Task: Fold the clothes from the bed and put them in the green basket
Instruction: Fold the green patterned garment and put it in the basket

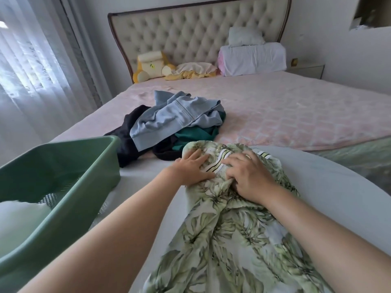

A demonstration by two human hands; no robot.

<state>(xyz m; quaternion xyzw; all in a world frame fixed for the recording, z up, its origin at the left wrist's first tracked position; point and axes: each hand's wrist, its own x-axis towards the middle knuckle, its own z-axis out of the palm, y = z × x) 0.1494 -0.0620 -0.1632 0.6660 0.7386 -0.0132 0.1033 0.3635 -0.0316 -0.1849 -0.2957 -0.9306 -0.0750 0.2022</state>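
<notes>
Pink-covered bed (275,106) fills the room. On its near edge lies a crumpled leaf-print garment (222,240), with the green basket (63,166) just to its left. The left grip (193,168) presses flat, fingers straight. The right grip (249,176) curls into the cloth. That bunched cloth would likely fold crooked.

A spread garment (228,229) lies nearest on the bed (285,111), with the left hand (190,168) and right hand (249,176) side by side on its far end. The basket (63,144) sits to its left. A pile of clothes (175,117) lies behind both (mid-bed). Pillows (254,58) rest against the headboard (190,32), far right.
</notes>
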